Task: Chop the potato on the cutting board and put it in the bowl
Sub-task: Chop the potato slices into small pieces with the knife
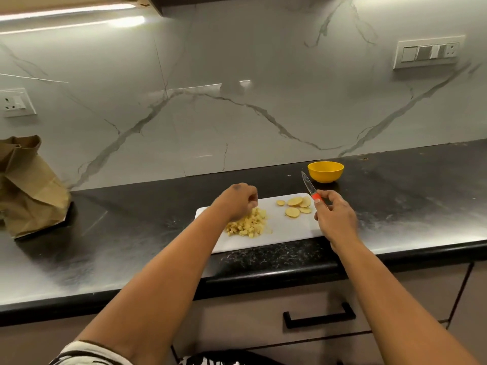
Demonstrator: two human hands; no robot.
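A white cutting board (284, 227) lies on the black counter. On its left part sits a heap of small diced potato pieces (249, 225). Several round potato slices (296, 205) lie at its far right corner. My left hand (237, 201) hovers with curled fingers over the far end of the diced heap; whether it holds pieces is hidden. My right hand (333, 217) grips a knife (309, 187) by its orange handle, blade pointing up and away, just right of the slices. A yellow bowl (326, 171) stands behind the board near the wall; its inside is not visible.
A crumpled brown paper bag (29, 188) stands on the counter at far left. The marble wall rises behind the counter (131, 233). A drawer with a black handle (319, 316) is below the counter's front edge.
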